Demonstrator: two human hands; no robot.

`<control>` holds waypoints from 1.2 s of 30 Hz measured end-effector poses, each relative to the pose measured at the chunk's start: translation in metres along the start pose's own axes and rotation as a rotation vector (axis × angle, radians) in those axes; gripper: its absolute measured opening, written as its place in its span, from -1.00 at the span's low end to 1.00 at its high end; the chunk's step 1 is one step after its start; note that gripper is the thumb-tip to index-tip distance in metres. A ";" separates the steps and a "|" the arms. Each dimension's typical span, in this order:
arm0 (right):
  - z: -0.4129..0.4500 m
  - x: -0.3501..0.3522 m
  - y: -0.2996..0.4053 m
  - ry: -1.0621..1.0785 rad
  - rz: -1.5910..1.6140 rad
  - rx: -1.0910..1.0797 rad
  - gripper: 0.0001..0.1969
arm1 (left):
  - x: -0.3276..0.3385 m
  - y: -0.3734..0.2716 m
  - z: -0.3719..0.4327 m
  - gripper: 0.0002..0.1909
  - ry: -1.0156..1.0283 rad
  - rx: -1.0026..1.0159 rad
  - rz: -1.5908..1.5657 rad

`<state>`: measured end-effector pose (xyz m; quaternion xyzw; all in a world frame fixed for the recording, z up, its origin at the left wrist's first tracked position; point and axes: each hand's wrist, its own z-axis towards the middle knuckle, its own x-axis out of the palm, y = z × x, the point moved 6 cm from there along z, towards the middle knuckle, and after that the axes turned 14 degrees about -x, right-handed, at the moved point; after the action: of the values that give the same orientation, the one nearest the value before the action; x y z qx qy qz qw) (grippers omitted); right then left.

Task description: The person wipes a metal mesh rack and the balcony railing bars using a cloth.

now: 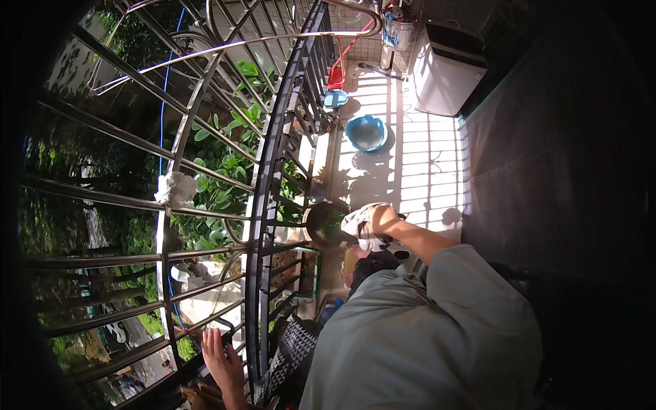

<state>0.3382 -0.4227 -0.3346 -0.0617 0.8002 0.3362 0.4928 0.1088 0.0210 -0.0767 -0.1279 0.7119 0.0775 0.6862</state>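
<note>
My right hand (382, 219) grips a crumpled pale grey cloth (359, 225), held in front of my body near a round plant pot (313, 225). My left hand (223, 359) is stretched out at the lower left, fingers extended, with nothing seen in it. It is beside the metal bars of the window guard (166, 277), outside the dark balcony railing (259, 205); whether it touches a bar I cannot tell. Further up the guard, a white crumpled bundle (176, 189) sits where two bars cross.
A blue basin (366, 133) stands on the sunlit floor, with a red dustpan (335, 79) beyond it. A white washing machine (446, 77) is at the far right. Leafy plants (220, 174) grow behind the bars. A black-and-white patterned fabric (289, 353) hangs by the railing.
</note>
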 end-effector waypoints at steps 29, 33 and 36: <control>-0.022 -0.049 0.206 -0.198 0.283 -0.513 -0.52 | 0.188 -0.228 0.035 -0.29 0.887 -0.130 -0.929; -0.036 -0.037 0.206 -0.369 0.313 -0.554 -0.50 | 0.199 -0.266 0.047 -0.26 0.987 -0.113 -1.139; -0.030 -0.038 0.208 -0.410 0.448 -0.539 -0.50 | 0.197 -0.265 0.054 -0.24 0.997 -0.161 -1.310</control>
<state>0.2459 -0.2904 -0.1951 0.0556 0.5621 0.6385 0.5228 0.2321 -0.2315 -0.2580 -0.5849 0.7064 -0.3534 0.1847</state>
